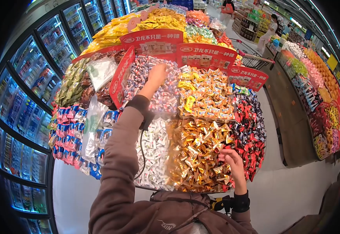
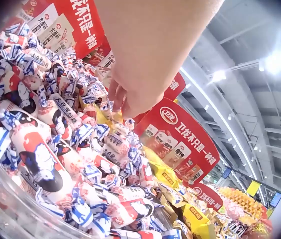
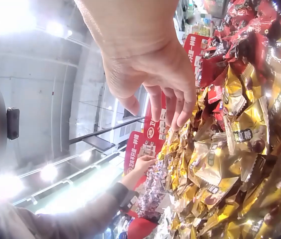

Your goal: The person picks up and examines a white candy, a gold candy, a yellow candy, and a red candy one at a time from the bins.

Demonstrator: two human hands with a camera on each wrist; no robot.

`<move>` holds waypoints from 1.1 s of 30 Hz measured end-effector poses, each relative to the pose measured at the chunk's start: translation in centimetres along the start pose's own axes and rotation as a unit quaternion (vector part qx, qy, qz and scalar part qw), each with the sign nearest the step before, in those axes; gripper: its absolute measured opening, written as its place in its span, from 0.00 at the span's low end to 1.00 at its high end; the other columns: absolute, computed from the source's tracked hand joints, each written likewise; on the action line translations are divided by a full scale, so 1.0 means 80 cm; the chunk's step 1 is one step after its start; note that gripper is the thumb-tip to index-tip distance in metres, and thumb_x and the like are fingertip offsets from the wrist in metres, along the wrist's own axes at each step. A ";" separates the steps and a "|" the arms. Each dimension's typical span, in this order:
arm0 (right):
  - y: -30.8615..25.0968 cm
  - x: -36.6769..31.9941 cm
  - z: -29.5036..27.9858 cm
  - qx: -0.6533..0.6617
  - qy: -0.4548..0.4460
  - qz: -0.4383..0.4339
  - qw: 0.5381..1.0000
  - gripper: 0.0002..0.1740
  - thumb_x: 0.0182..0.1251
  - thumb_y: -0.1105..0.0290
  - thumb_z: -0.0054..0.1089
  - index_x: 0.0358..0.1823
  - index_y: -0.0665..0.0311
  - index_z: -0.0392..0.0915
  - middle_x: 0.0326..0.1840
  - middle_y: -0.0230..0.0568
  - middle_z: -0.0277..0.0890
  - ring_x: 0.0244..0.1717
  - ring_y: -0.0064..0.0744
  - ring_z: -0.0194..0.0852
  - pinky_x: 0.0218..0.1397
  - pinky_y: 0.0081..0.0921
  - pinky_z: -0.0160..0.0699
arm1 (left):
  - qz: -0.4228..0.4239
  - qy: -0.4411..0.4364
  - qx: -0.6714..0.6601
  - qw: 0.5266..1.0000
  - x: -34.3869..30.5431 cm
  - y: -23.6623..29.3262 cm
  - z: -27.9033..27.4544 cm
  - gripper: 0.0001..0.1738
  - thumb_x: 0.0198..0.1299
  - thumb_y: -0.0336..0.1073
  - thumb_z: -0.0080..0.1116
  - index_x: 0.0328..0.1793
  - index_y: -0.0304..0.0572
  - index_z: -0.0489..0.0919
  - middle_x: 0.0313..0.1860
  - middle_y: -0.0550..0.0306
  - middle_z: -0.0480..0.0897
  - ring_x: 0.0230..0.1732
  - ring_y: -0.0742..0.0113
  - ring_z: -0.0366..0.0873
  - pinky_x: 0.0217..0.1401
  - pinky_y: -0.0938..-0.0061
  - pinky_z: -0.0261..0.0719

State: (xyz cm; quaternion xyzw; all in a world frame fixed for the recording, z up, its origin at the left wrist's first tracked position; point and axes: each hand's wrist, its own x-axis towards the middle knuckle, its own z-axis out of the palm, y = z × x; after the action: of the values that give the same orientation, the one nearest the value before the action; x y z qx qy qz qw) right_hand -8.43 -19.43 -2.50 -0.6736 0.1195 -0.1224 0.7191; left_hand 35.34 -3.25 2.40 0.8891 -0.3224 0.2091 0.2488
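Observation:
My left hand [image 1: 159, 75] reaches over the far part of a heap of white, blue and red twist-wrapped candies [image 1: 150, 87]. In the left wrist view its fingers [image 2: 116, 97] point down at the candies, with a yellow wrapper [image 2: 102, 117] right by the fingertips; I cannot tell whether they pinch it. The right hand [image 1: 233, 163] hovers at the border of gold-wrapped candies [image 1: 197, 148] and red-and-black wrapped ones [image 1: 251, 144]. Seen from the right wrist, its fingers [image 3: 173, 107] hang loosely bent, with nothing between them and the thumb.
White-wrapped candies [image 1: 152, 144] lie nearest the body, and orange-and-yellow ones [image 1: 207, 97] beyond the gold. Red sign boards [image 1: 207, 54] stand between sections. Plastic bags [image 1: 94, 128] lie at left. Glass-door coolers [image 1: 22, 117] line the left; a shopping cart [image 1: 251, 58] stands behind the display.

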 end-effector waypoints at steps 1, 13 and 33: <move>0.001 0.003 -0.001 0.009 -0.004 0.000 1.000 0.15 0.64 0.67 0.48 0.47 0.70 0.70 0.44 0.39 0.73 0.44 0.27 0.73 0.47 0.23 0.72 | -0.008 -0.011 0.003 1.000 0.000 -0.001 0.000 0.10 0.46 0.35 0.58 0.34 0.39 0.76 0.32 0.44 0.78 0.38 0.48 0.76 0.40 0.61 0.73; 0.005 0.015 0.001 0.011 -0.024 -0.009 1.000 0.13 0.65 0.72 0.47 0.48 0.70 0.70 0.46 0.40 0.73 0.46 0.27 0.73 0.47 0.22 0.71 | -0.030 -0.056 0.054 0.997 -0.001 -0.001 -0.005 0.10 0.47 0.38 0.56 0.32 0.39 0.76 0.30 0.44 0.79 0.35 0.47 0.77 0.37 0.59 0.74; -0.018 0.036 0.017 0.014 -0.050 -0.034 0.998 0.11 0.65 0.72 0.48 0.45 0.69 0.72 0.43 0.36 0.74 0.43 0.22 0.71 0.47 0.20 0.70 | 0.579 0.164 -0.030 0.798 -0.098 0.148 -0.198 0.05 0.43 0.30 0.58 0.28 0.43 0.74 0.38 0.59 0.78 0.42 0.64 0.76 0.38 0.74 0.77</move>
State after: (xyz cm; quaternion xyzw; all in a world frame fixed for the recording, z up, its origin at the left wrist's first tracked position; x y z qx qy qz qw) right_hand -5.27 -19.23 -1.01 -0.6725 0.0590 -0.1150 0.7288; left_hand 18.47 1.65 14.35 0.4807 -0.7376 0.4475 0.1571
